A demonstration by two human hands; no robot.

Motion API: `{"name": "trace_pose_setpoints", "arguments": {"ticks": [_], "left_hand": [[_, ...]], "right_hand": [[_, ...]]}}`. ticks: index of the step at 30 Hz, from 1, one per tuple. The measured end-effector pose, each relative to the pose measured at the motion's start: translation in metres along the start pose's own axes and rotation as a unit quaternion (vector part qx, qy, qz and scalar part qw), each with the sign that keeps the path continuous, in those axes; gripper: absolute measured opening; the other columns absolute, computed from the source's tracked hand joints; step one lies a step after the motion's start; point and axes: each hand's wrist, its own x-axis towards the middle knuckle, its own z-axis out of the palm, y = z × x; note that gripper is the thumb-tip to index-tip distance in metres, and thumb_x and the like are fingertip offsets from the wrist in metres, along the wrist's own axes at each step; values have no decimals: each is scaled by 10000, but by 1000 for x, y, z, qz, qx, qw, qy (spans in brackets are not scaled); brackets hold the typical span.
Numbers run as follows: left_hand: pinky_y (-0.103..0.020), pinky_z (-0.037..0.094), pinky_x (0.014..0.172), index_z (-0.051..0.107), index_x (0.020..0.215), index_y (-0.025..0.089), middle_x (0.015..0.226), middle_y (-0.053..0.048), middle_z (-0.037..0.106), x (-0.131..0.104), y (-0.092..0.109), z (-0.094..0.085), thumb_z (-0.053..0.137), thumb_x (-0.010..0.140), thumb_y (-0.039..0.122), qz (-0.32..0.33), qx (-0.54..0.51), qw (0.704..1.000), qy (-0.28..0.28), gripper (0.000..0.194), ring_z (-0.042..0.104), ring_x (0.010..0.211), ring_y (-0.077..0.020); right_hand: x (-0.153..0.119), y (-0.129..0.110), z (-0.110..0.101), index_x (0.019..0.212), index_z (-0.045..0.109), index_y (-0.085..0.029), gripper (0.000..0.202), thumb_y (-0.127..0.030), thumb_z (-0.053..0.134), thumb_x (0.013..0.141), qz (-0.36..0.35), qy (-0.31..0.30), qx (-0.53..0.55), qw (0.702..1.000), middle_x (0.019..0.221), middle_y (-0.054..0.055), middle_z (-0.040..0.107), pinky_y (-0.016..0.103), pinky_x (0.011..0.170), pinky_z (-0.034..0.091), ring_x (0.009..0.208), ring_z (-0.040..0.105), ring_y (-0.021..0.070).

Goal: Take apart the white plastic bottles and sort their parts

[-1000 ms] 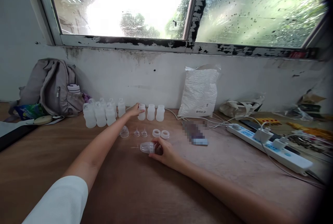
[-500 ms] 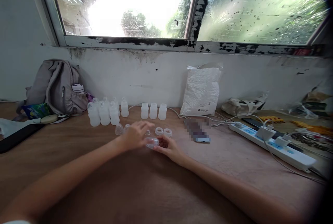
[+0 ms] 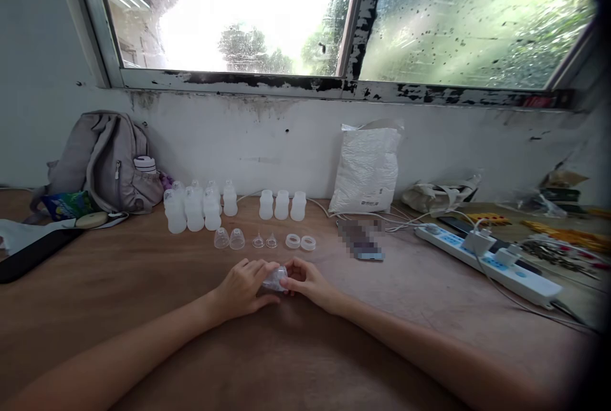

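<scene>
A small clear plastic piece [image 3: 275, 278] lies between my two hands, low over the table. My left hand [image 3: 245, 287] has its fingers around the left side of it, and my right hand [image 3: 305, 282] pinches its right end. Beyond the hands stand a row of parts: two clear domed caps [image 3: 229, 238], two clear nipples [image 3: 265, 240] and two white rings [image 3: 300, 242]. Three open frosted bottles [image 3: 282, 205] stand upright behind these. To their left is a group of several bottles with clear tops [image 3: 194, 208].
A grey backpack [image 3: 102, 160] leans on the wall at the left, near a black case [image 3: 38, 255]. A white package [image 3: 365, 169] stands behind a phone [image 3: 370, 256]. At the right lies a power strip [image 3: 491, 264] with cables.
Both hands have moved nearer to me with the clear piece. My left hand has come down around it, uncovering the caps and nipples.
</scene>
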Motion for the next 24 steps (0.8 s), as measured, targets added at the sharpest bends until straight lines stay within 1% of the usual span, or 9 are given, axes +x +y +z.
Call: {"name": "trace_pose_setpoints", "arguments": {"ticks": [3,6,9,12,15,19,21,24], "left_hand": [[-319,424,651,421,1071,135,927,-77,619,0,0,2,407,824,462,23,41,999,21,410,579,728,-184],[-309,421,633,426,1053,126,883,-72,639,1,-1,4,416,809,490,31,54,997,44,438,589,685,-174],[-301,416,633,434,1034,144,869,-66,648,2,-1,6,399,811,504,20,58,997,49,424,603,671,-169],[-291,410,628,444,1013,163,869,-60,649,3,-1,9,378,815,514,2,55,997,46,408,614,662,-162],[-282,412,615,456,985,167,822,-51,651,4,0,12,370,811,528,-14,51,998,41,410,620,655,-163],[-276,421,588,474,937,164,773,-49,647,5,2,12,354,798,560,-44,44,998,16,436,625,651,-180],[-274,419,555,488,889,162,730,-50,644,6,3,11,324,801,571,-87,33,996,-14,450,624,639,-196],[-274,411,512,502,814,168,657,-49,634,7,3,9,254,825,562,-171,3,983,-65,466,621,615,-215]], "right_hand": [[-1,-3,1,810,518,-140,354,-451,618,677,5,-8,-1,1000,656,-4,572,237,536,430,564,537,108],[-3,-5,3,813,522,-137,346,-469,561,723,0,-14,1,1000,635,-3,572,244,546,429,555,534,108],[-4,-6,3,819,526,-145,329,-466,530,749,-8,-11,6,1000,646,-5,572,242,549,423,569,534,110],[-4,-6,3,802,528,-151,338,-485,518,749,-6,3,0,1000,621,-14,562,243,546,413,557,524,112],[-3,-6,3,806,532,-152,348,-494,513,748,-7,13,-9,1000,617,-15,556,245,554,405,559,514,113],[-4,-6,3,829,526,-154,328,-475,497,768,-13,8,-8,1000,622,-18,540,240,552,390,557,493,106],[-4,-6,2,853,518,-162,288,-439,509,777,-27,11,-7,1000,656,-17,533,234,565,387,585,486,102],[-2,-6,2,892,503,-182,264,-381,583,739,-57,24,5,998,733,-18,516,216,574,385,638,476,95]]}}
